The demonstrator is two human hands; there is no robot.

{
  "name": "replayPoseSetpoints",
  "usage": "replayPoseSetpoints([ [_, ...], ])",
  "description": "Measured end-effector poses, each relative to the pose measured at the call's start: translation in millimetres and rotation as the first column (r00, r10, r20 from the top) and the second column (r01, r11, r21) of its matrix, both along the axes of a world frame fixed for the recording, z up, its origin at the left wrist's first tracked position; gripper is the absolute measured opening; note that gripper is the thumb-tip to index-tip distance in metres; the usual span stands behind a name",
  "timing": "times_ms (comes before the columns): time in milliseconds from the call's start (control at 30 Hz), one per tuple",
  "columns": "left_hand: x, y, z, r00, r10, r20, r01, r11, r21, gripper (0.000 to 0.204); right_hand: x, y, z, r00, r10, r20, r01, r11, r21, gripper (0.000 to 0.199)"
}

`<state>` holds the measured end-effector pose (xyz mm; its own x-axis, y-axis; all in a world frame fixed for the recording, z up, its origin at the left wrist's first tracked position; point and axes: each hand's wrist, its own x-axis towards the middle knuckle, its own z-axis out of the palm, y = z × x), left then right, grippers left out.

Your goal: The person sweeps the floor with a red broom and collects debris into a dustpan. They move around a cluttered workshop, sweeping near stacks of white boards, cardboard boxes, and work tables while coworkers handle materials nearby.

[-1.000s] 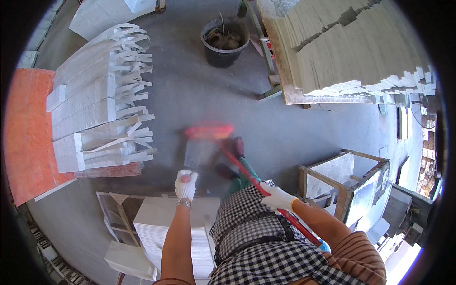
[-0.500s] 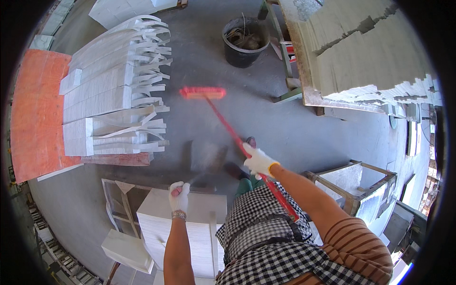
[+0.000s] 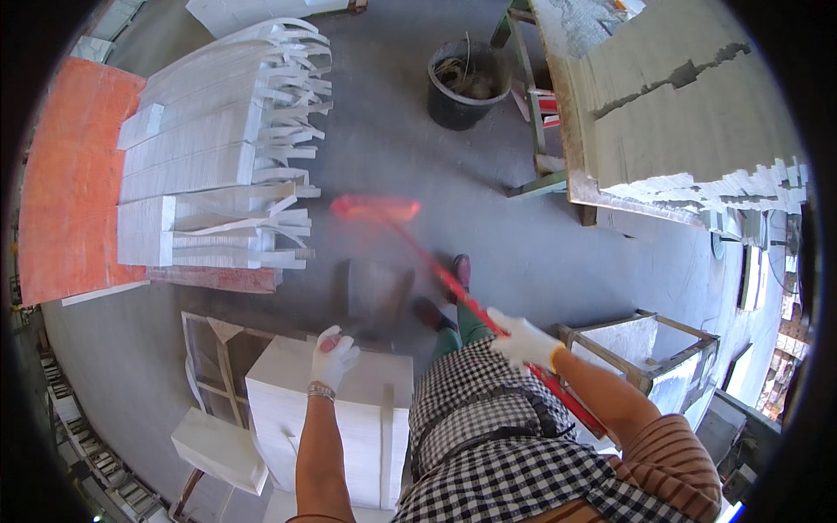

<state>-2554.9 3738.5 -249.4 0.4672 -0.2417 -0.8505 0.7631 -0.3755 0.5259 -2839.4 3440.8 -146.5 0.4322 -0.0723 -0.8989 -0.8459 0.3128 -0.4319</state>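
Observation:
My right hand (image 3: 526, 340), in a white glove, is closed round the red pole of a broom (image 3: 427, 261). The broom's red head (image 3: 375, 207) is smeared by motion over the grey floor, and the pole's upper end runs beside my right forearm. On the left, my gloved left hand (image 3: 335, 357) is closed, thumb uppermost, above a white stack. From it a thin, blurred handle seems to lead to a grey dustpan (image 3: 370, 292) on the floor before my feet. The broom head is beyond the dustpan, apart from it.
White bundled strips (image 3: 196, 166) with loose ends stand on the left by an orange board (image 3: 74, 183). A black bucket (image 3: 466, 100) holds debris. A table with grey sheets (image 3: 689, 122) is far right. Near me are a white stack (image 3: 296, 410) and a framed crate (image 3: 645, 340).
The broom head has come nearer to me and the dustpan. My right hand has moved back and to the right with the pole. My left hand stays nearly in place.

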Motion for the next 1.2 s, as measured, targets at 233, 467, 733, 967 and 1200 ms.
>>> replayPoseSetpoints([
  [233, 7.3, 9.9, -6.8, 0.884, 0.175, -0.432, -0.395, 0.775, -0.493, 0.032, 8.4, 35.7, -32.7, 0.995, -0.027, -0.099, 0.046, 0.979, 0.197, 0.056],
  [467, -0.8, -19.7, -77.4, 0.916, 0.12, -0.383, -0.247, 0.921, -0.302, 0.022, -17.2, 29.8, 30.3, 0.992, -0.001, -0.126, 0.034, 0.964, 0.265, 0.076],
  [733, 9.5, -48.6, 3.2, 0.661, 0.327, -0.675, -0.515, 0.853, -0.091, 0.022, -63.6, -17.8, 61.4, 0.973, -0.186, -0.135, 0.175, 0.981, -0.088, 0.08],
  [967, 23.7, -125.8, 159.0, 0.953, -0.23, -0.195, 0.19, 0.96, -0.203, 0.011, -121.6, -40.3, 31.1, 0.967, -0.157, -0.198, 0.107, 0.964, -0.241, 0.059],
  [1200, 54.5, -282.4, 220.1, 0.854, -0.491, 0.173, 0.52, 0.811, -0.269, 0.019, -143.9, -64.1, 4.2, 0.934, -0.119, -0.336, 0.083, 0.989, -0.121, 0.044],
])
